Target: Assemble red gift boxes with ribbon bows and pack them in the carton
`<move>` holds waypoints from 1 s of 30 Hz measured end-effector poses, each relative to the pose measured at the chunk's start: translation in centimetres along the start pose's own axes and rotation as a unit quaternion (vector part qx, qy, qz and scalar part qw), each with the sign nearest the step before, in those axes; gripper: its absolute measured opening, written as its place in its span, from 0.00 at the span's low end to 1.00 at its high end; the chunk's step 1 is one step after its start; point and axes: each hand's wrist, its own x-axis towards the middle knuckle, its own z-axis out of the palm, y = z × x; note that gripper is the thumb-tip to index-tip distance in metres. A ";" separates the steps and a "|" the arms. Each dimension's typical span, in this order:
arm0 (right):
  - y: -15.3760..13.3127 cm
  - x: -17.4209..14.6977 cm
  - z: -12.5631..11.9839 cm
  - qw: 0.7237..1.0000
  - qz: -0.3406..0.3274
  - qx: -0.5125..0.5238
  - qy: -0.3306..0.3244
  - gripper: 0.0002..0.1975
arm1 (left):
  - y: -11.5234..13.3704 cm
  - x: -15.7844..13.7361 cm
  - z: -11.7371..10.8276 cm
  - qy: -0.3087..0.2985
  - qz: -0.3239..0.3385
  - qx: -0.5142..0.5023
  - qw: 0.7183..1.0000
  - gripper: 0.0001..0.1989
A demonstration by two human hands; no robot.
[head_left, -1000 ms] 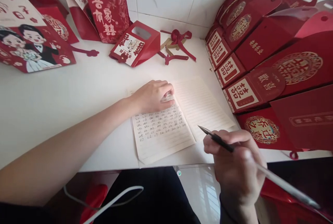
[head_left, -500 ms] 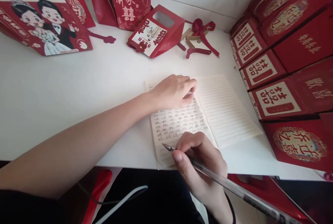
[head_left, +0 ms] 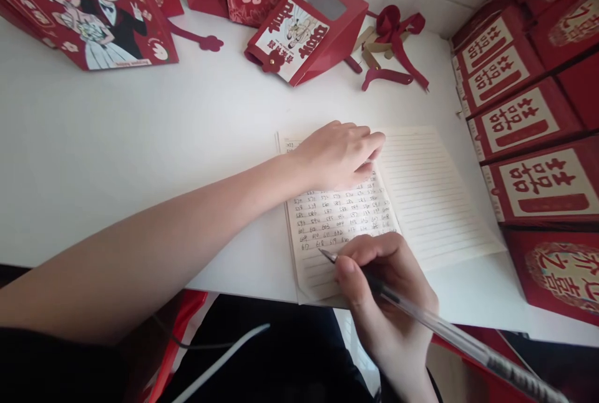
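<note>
Right hand [head_left: 400, 328] grips gel pen [head_left: 444, 329], tip just below ruled notebook's [head_left: 440, 203] last numbers [head_left: 319, 244]; left hand [head_left: 337, 156] (curled, grip unclear) rests up-page.

"What patterns the open cream paper notebook [head_left: 437, 203]?"
"Fine ruled lines, plus rows of dark handwritten numbers [head_left: 334, 217] on one page."
"And the slim, clear plastic pen [head_left: 449, 332]?"
"Black near the grip, silvery at its tip."
"That red, wedge-shaped cardboard box [head_left: 334, 35]?"
"It shows a white printed panel [head_left: 296, 32] with dark-red lettering."
</note>
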 end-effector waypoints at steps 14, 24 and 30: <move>0.2 -0.2 -0.7 0.995 -0.014 0.066 -0.077 0.13 | 0.0 -0.1 0.0 0.004 0.001 -0.014 1.000 0.07; 0.2 0.0 -0.1 0.996 -0.020 0.040 -0.073 0.10 | -0.1 0.0 -0.1 0.006 0.006 -0.003 1.000 0.07; 0.2 0.1 0.2 0.996 -0.025 0.033 -0.073 0.09 | -0.2 -0.1 -0.1 0.010 0.011 -0.001 1.000 0.07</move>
